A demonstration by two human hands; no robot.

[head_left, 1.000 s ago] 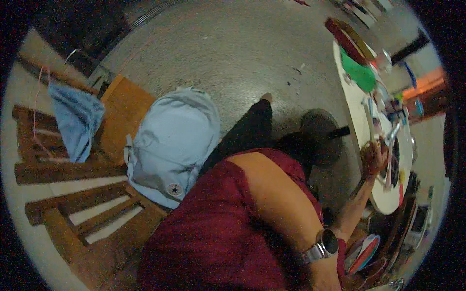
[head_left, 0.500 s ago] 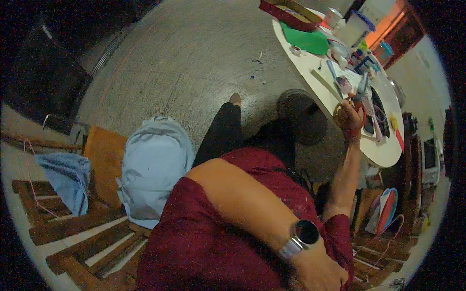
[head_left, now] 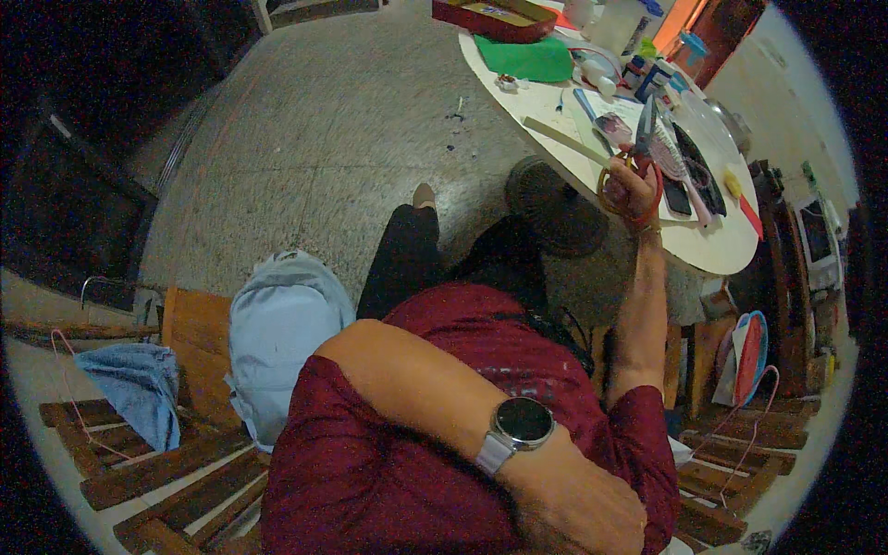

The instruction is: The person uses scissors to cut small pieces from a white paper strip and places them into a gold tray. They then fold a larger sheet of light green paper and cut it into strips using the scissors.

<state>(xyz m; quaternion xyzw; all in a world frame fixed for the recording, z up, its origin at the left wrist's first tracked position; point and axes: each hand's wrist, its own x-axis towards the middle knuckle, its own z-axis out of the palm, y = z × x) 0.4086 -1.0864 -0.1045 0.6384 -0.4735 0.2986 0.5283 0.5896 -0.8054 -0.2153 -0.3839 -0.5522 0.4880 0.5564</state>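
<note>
A pair of scissors (head_left: pixel 647 125) with orange-red handles is in my right hand (head_left: pixel 632 190), its blades pointing away over the table. The fingers are wrapped in and around the handle loops. Beside that hand, a long pale flat strip (head_left: pixel 566 136) runs along the table's near edge; whether the hand touches it is unclear. A pink hairbrush (head_left: pixel 683 176) and a dark phone (head_left: pixel 677 197) lie close by. My left arm, wearing a round watch (head_left: pixel 524 422), crosses my body to the right. Of my left hand (head_left: pixel 587 509) only the back shows; its fingers are hidden.
The oval white table (head_left: pixel 717 254) carries a green sheet (head_left: pixel 524 59), a red tray (head_left: pixel 490 20) and several bottles. A light blue backpack (head_left: pixel 287 333) rests on the slatted wooden bench (head_left: pixel 176 439), near folded denim (head_left: pixel 139 384). A dark round base (head_left: pixel 555 208) stands on the floor.
The view has shifted, so the table sits higher and further left. My left forearm and watch have moved left in the picture. My right hand keeps hold of the scissors.
</note>
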